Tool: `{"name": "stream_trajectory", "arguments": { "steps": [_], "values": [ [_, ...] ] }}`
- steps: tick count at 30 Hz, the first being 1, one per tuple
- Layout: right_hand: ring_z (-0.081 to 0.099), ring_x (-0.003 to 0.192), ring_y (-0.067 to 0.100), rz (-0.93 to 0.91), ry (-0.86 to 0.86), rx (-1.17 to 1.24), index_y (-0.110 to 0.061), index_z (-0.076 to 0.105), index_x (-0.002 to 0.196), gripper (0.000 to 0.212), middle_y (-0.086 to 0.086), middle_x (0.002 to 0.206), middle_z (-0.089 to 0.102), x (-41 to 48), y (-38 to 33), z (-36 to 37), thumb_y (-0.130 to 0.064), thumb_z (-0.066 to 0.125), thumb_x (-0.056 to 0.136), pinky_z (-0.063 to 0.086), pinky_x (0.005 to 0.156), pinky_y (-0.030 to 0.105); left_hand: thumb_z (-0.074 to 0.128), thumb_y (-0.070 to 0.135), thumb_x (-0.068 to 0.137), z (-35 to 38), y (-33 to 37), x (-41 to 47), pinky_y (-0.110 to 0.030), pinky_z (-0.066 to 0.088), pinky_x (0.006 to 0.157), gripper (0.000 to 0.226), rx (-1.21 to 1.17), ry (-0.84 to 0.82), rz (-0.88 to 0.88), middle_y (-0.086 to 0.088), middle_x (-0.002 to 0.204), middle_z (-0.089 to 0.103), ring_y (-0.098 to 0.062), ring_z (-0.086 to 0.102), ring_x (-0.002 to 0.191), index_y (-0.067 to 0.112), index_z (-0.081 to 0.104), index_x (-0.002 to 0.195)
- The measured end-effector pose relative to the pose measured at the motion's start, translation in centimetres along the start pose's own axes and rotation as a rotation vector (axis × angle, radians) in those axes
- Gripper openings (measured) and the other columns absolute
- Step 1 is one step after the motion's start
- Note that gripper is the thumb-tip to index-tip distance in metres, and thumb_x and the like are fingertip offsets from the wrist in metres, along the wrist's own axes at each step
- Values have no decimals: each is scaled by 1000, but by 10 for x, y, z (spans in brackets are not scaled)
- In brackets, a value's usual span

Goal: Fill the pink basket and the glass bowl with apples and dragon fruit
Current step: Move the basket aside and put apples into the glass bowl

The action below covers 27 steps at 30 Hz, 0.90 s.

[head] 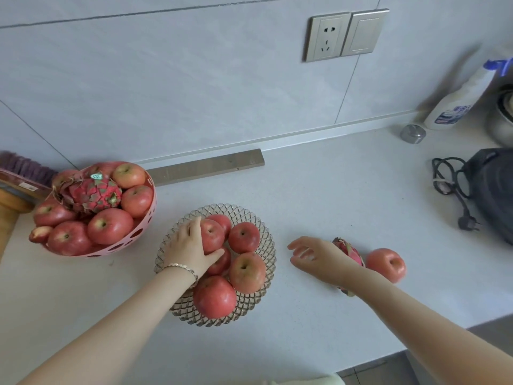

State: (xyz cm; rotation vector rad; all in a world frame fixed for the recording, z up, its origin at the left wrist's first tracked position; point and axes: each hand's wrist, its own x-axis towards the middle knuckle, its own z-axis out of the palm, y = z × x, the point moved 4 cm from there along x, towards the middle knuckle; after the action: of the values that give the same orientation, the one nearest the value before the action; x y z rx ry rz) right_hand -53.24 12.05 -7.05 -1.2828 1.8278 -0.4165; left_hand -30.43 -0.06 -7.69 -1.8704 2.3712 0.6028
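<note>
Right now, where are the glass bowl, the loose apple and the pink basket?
glass bowl (261, 247): head view, bare right rim.
loose apple (385, 263): head view, its top.
pink basket (144, 222): head view, right wall.

Pink basket (144, 226) left of glass bowl (263, 245); loose apple (386, 263) right.
</note>
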Motion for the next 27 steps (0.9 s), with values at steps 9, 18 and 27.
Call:
{"name": "stream_trajectory", "arguments": {
  "steps": [9, 18, 27],
  "values": [
    [32, 127, 33, 510, 378, -183, -23, 42, 134, 55, 10, 145, 24, -14, 100, -62, -22, 60, 81, 33, 105, 40, 52, 41, 86, -19, 79, -35, -41, 16, 115, 74, 95, 82, 368, -7, 153, 18, -25, 18, 141, 18, 12, 144],
    [56, 85, 33, 570, 359, -34, -25, 39, 133, 78, 10, 111, 39, -31, 160, -53, -15, 74, 64, 51, 79, 35, 56, 23, 88, -6, 108, -51, -18, 25, 105, 46, -133, -73, 580, 1, 135, 46, -13, 39, 127, 17, 42, 132],
    [59, 88, 25, 114, 376, 45, -34, 37, 127, 82, 0, 111, 40, -53, 19, -38, -27, 80, 58, 53, 78, 36, 73, 48, 64, 12, 138, -73, -18, 46, 93, 73, -658, -410, 352, 9, 133, 39, -1, 58, 102, 65, 26, 117]
  ]
}}
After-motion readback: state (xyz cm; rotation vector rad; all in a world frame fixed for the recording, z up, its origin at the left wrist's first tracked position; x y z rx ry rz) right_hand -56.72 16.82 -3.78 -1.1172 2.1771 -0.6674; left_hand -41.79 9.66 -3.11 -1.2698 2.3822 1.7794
